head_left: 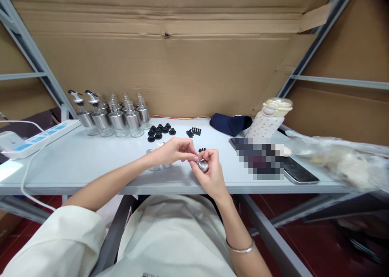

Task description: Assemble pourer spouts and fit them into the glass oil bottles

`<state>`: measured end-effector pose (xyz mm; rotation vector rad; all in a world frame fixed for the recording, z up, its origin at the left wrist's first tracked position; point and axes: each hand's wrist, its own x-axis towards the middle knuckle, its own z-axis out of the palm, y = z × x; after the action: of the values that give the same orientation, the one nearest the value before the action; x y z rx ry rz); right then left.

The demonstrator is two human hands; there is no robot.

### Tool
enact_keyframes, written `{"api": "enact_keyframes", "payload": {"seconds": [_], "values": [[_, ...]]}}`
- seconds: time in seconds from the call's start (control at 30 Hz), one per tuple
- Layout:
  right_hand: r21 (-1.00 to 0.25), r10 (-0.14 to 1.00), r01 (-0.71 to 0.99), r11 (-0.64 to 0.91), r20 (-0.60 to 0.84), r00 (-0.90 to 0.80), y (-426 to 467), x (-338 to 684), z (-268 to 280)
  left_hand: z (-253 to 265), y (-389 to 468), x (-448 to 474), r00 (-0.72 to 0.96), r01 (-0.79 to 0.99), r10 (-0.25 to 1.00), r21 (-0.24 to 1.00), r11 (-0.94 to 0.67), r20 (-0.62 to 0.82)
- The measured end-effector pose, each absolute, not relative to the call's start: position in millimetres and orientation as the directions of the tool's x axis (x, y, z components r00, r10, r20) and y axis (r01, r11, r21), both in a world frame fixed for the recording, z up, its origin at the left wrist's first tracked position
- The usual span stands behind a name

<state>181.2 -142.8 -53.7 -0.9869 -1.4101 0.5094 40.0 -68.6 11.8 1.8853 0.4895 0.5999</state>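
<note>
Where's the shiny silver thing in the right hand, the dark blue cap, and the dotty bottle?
Shiny silver thing point(204, 167): head view, on its rounded metal side.
Dark blue cap point(230, 124): head view, mid-cloth.
Dotty bottle point(266, 124): head view, on its dotted side.

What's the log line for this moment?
left hand: fingertips at silver part | right hand: holds silver part | table: black pieces, bottles

A single head-worn camera looks forward and down, close above the person's pale shirt point(170, 236); the left hand point(178, 150) and right hand point(214, 179) fall near mid-frame; the gray tabletop point(106, 157) stretches across beneath them; the cardboard backing point(182, 70) stands farther off, filling the top.
</note>
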Motion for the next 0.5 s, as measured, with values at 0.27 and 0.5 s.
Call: {"api": "enact_keyframes", "payload": {"seconds": [0.27,0.5], "values": [[-0.800,0.825,0.321,0.507,0.559,0.089,-145.2,183.4,-54.2,8.6,-66.2,38.8,0.783,0.066,0.594,0.925,-0.374,0.185],[-0.743,0.790,0.419,0.522,0.606,0.090,-144.4,184.4,-56.9,7.8,-66.0,39.4,0.775,0.055,0.607,0.938,-0.343,0.176]]}}
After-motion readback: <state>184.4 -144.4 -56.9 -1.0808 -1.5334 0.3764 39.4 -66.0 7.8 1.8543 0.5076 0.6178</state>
